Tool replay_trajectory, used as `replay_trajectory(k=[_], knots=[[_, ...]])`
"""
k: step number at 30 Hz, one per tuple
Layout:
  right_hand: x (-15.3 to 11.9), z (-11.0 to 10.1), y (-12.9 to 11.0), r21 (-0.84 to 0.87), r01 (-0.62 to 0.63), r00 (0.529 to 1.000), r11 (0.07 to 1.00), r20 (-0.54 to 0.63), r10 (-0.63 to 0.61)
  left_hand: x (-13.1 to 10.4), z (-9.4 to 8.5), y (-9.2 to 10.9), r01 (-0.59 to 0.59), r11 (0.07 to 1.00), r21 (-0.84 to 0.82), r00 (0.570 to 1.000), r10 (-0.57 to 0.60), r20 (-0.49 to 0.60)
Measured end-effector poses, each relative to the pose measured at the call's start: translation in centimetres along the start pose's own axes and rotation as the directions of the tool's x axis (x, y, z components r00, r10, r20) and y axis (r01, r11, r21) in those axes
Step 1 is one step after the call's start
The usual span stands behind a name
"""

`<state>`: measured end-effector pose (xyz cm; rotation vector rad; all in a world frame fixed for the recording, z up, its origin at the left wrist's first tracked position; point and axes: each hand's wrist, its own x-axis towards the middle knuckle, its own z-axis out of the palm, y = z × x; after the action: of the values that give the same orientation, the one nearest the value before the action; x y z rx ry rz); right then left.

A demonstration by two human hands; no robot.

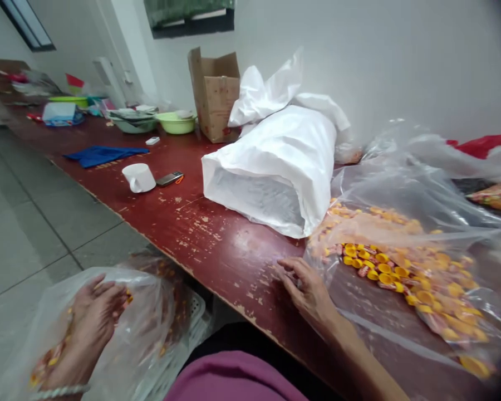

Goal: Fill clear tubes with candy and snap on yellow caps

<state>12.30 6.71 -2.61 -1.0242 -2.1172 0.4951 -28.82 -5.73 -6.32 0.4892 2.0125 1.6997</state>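
Observation:
My left hand (98, 312) is over a clear plastic bag (146, 312) at the lower left, its fingers curled together. A small yellow-and-red piece (128, 298) shows at its fingertips; blur hides the kind. More such pieces show through that bag. On the red table my right hand (307, 289) is low over the bare top, fingers loosely bent and apart, with nothing seen in it. Just right of it lies a large clear bag (359, 184) with many small yellow cup-shaped pieces (384, 268) at its mouth. Ahead lies a white sack (275, 139), its mouth facing me.
The worn red table (192, 234) runs along the wall to the far left. On it are a white mug (138, 178), a small dark device (169, 179), a blue cloth (104, 156), green basins (176, 122) and a cardboard box (219, 103). A white plastic crate (197, 309) is below the edge.

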Motion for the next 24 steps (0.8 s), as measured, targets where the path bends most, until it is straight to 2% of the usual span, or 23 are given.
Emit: replay_trajectory(k=[1, 2, 4, 6, 8, 10, 13, 15, 17, 21, 24], knots=[[1.1, -0.3, 0.4, -0.034, -0.003, 1.0, 0.999, -0.018, 0.003, -0.8, 2.4, 1.5, -0.061, 0.997, -0.045, 0.998, 0.061, -0.013], [2.4, -0.7, 0.8, -0.091, -0.023, 0.999, 0.996, -0.029, 0.021, -1.6, 5.1, 3.0, -0.164, 0.984, -0.063, 0.984, 0.168, 0.054], [5.5, -1.1, 1.8, -0.24, -0.094, 0.995, 0.966, -0.044, 0.086, -3.0, 10.7, 5.6, -0.332, 0.943, -0.023, 0.91, 0.327, 0.257], [8.8, -1.1, 3.0, -0.379, -0.165, 0.986, 0.911, -0.051, 0.157, -3.9, 16.7, 7.6, -0.468, 0.883, 0.023, 0.773, 0.397, 0.495], [11.7, -0.7, 4.3, -0.449, -0.212, 0.976, 0.868, -0.054, 0.211, -4.4, 22.6, 8.8, -0.64, 0.768, 0.032, 0.583, 0.457, 0.671], [13.6, -0.2, 5.6, -0.499, -0.265, 0.96, 0.825, -0.054, 0.275, -4.6, 28.0, 9.3, -0.852, 0.514, 0.105, 0.404, 0.515, 0.756], [14.6, 0.2, 7.4, -0.576, -0.332, 0.925, 0.746, -0.047, 0.376, -4.1, 34.1, 9.3, -0.928, 0.359, 0.099, 0.276, 0.483, 0.831], [14.5, 0.2, 8.3, -0.612, -0.334, 0.913, 0.717, -0.022, 0.407, -3.5, 36.4, 9.0, -0.949, 0.302, 0.09, 0.221, 0.433, 0.874], [14.2, 0.0, 8.7, -0.635, -0.313, 0.909, 0.707, 0.015, 0.416, -2.7, 37.4, 8.7, -0.967, 0.239, 0.087, 0.176, 0.381, 0.907], [13.5, -0.3, 8.4, -0.649, -0.256, 0.912, 0.716, 0.085, 0.402, -1.4, 37.0, 8.9, -0.989, 0.129, 0.066, 0.102, 0.296, 0.95], [13.0, -0.4, 7.7, -0.638, -0.206, 0.922, 0.742, 0.128, 0.366, -0.7, 36.3, 9.4, -0.997, 0.067, 0.05, 0.065, 0.248, 0.967]])
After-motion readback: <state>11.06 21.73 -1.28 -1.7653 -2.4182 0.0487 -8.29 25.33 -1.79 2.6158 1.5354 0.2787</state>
